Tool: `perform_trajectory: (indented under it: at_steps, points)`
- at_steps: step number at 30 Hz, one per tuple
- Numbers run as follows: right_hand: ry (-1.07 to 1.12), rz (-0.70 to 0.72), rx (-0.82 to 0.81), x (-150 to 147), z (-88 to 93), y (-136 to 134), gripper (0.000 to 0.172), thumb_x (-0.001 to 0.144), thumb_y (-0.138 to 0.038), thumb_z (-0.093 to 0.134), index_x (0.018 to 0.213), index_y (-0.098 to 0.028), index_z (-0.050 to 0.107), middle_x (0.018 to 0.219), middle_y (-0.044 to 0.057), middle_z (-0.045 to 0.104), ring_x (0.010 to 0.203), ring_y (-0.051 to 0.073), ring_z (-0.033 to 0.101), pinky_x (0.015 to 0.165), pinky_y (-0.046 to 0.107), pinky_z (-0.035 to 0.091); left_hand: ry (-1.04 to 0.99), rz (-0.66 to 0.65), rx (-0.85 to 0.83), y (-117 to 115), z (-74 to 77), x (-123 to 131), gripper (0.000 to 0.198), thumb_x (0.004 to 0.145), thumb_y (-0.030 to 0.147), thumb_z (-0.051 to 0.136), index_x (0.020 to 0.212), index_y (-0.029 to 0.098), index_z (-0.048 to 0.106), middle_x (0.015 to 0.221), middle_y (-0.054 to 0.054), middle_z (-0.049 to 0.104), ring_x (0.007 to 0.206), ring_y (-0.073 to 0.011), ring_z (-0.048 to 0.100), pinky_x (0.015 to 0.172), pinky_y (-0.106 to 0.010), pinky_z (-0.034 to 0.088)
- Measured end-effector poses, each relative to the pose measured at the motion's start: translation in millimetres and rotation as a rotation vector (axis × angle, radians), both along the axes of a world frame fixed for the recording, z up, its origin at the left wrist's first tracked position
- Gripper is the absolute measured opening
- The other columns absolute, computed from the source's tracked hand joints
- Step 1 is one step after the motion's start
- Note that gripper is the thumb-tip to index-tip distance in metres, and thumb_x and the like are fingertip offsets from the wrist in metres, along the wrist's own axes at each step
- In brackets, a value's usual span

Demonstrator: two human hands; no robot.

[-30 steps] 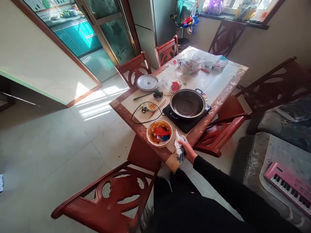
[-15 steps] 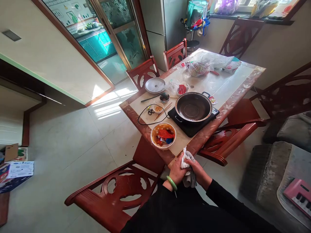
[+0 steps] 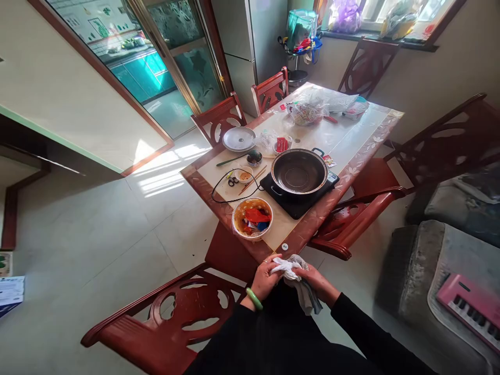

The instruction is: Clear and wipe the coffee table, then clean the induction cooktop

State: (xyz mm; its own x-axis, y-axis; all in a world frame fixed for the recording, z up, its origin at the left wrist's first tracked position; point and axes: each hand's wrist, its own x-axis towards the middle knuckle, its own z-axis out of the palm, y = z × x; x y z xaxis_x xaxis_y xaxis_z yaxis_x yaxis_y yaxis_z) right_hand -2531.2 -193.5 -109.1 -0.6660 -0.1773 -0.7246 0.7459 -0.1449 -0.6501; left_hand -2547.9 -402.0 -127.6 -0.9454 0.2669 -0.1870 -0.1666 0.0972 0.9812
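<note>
A white and grey cloth [image 3: 307, 298] is bunched between my two hands, just off the near corner of the dining table [image 3: 269, 252]. My left hand [image 3: 264, 278], with a green bangle at its wrist, grips the white part. On the other side my right hand [image 3: 319, 282] is closed round the cloth, and a grey end hangs below it. Beyond my hands stands a tub [image 3: 239, 229] with red and blue wrappers in it. A wide dark pan [image 3: 299, 174] rests on a black induction cooker [image 3: 295, 207].
Scissors [image 3: 233, 181], a small bowl of sauce [image 3: 245, 176], chopsticks [image 3: 250, 183] and a plate [image 3: 234, 139] lie on the table's left side. Plastic bags [image 3: 308, 112] are at the far end. Wooden chairs [image 3: 156, 323] surround the table; a grey sofa [image 3: 422, 271] stands at right.
My hands have moved apart a little and the white cloth is stretched more between them. A small round white thing now shows at the table corner. The view has shifted slightly right.
</note>
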Motion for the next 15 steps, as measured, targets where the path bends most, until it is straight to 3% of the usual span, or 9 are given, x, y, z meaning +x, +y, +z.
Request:
perform_trajectory:
  at_steps: [1,3,6,9,12,15]
  points:
    - [0.005,-0.009,0.034,4.6,-4.5,-1.5,0.054,0.069,-0.059,0.087,0.105,-0.021,0.077,0.092,0.004,0.079,0.081,0.024,0.071,0.078,0.034,0.056,-0.001,0.072,-0.02,-2.2,-4.8,0.6,0.025,0.084,0.039,0.069,0.093,0.02,0.083,0.117,-0.01,0.079,0.106,-0.0265,0.072,0.097,-0.037,0.056]
    - [0.024,-0.07,0.142,11.9,-13.7,-0.9,0.057,0.071,-0.065,0.083,0.107,-0.022,0.076,0.096,0.004,0.079,0.088,0.027,0.073,0.082,0.036,0.057,-0.047,0.247,-0.097,-8.1,-18.8,-0.6,0.021,0.087,0.038,0.064,0.084,0.02,0.075,0.091,-0.005,0.077,0.083,-0.0204,0.069,0.081,-0.032,0.056]
    - [0.125,-0.229,0.404,11.6,-28.1,7.3,0.054,0.072,-0.064,0.079,0.109,-0.025,0.073,0.101,0.005,0.079,0.1,0.03,0.072,0.092,0.039,0.056,-0.062,0.404,-0.286,-16.5,-45.1,-11.2,0.022,0.091,0.034,0.06,0.073,0.022,0.058,0.067,0.003,0.06,0.067,-0.0167,0.058,0.072,-0.028,0.052]
    - [0.266,-0.235,0.661,-5.9,-42.9,13.6,0.039,0.069,-0.05,0.078,0.098,-0.024,0.073,0.1,0.006,0.076,0.103,0.032,0.069,0.1,0.044,0.052,0.054,0.291,-0.485,-13.7,-67.8,-27.8,0.01,0.091,0.022,0.057,0.089,0.022,0.066,0.089,-0.005,0.071,0.088,-0.0228,0.067,0.088,-0.037,0.055]
    - [0.356,-0.203,0.832,-30.9,-58.3,7.7,0.022,0.063,-0.036,0.074,0.081,-0.025,0.068,0.096,0.006,0.072,0.109,0.034,0.065,0.107,0.047,0.048,0.135,0.096,-0.673,4.1,-82.7,-37.8,0.041,0.086,0.011,0.059,0.125,0.016,0.069,0.129,-0.02,0.069,0.124,-0.0336,0.064,0.108,-0.05,0.05]
    - [0.339,-0.273,0.866,-47.5,-74.1,-6.4,0.02,0.062,-0.031,0.071,0.08,-0.026,0.067,0.099,0.008,0.071,0.117,0.034,0.062,0.112,0.046,0.046,0.214,-0.039,-0.752,27.3,-90.9,-37.4,0.065,0.083,0.01,0.066,0.147,0.015,0.059,0.159,-0.024,0.049,0.146,-0.0398,0.049,0.117,-0.056,0.043]
